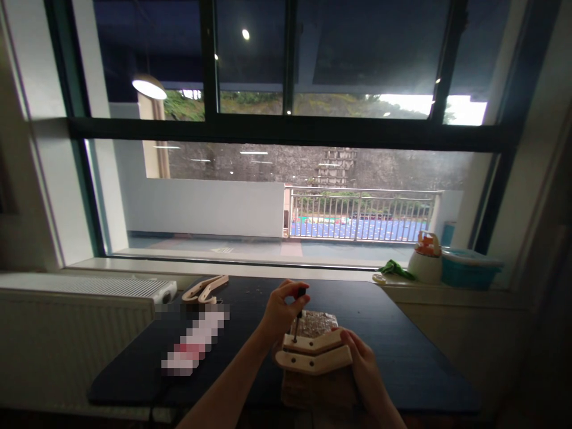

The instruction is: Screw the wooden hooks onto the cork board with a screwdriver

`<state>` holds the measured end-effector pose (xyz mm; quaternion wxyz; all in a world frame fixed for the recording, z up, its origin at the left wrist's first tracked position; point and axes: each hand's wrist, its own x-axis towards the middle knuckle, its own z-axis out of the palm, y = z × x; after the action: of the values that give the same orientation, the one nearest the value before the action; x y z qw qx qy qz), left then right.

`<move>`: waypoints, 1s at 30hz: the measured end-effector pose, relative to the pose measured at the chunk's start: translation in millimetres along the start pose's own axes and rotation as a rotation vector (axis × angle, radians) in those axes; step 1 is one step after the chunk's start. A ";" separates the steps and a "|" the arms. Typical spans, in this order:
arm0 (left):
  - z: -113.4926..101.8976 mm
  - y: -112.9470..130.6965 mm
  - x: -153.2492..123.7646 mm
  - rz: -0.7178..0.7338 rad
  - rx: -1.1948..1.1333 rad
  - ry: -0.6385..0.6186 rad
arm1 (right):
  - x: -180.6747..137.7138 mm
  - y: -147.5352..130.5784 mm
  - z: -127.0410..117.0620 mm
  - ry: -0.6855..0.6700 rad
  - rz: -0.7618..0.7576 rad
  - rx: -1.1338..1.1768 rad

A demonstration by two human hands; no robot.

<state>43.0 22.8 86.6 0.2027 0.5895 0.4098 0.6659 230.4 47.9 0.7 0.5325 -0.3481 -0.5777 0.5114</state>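
My left hand (282,305) grips the black handle of a screwdriver (298,325) between thumb and fingers. The thin shaft points down, its tip at a hole near the left end of the rear angled wooden piece (328,341). A second angled wooden piece (317,361) lies along its front side; both are pale and have dark round holes. My right hand (363,353) is closed around their right ends. Beneath them sits a brown block (315,325) whose top looks shiny, as if wrapped in plastic.
More bent wooden pieces (206,290) lie at the back left of the dark table (402,357). A blurred pink and white item (194,345) is nearer. A radiator (80,322) stands left; a teal tub (469,268), white pot (424,264) and green cloth (397,269) sit on the sill.
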 end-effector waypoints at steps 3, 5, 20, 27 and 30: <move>-0.7 -0.7 -0.4 0.011 0.013 -0.014 | 0.9 3.7 -1.0 -0.008 0.008 0.009; -2.5 -2.5 -0.1 0.014 0.020 -0.029 | 1.1 4.7 -1.0 -0.012 0.014 0.019; -1.0 -10.7 -8.3 -0.013 0.056 0.015 | 0.3 -0.4 0.5 -0.015 0.013 0.029; -0.7 -11.3 -6.7 0.070 0.130 0.052 | 2.8 7.3 -2.4 -0.029 -0.010 0.010; 0.4 -12.7 -6.6 0.068 0.134 0.030 | 3.5 9.0 -2.8 -0.032 -0.004 0.009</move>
<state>42.1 25.3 72.5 0.1341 0.6052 0.4363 0.6523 231.2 53.9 -7.3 0.5257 -0.3365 -0.5845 0.5184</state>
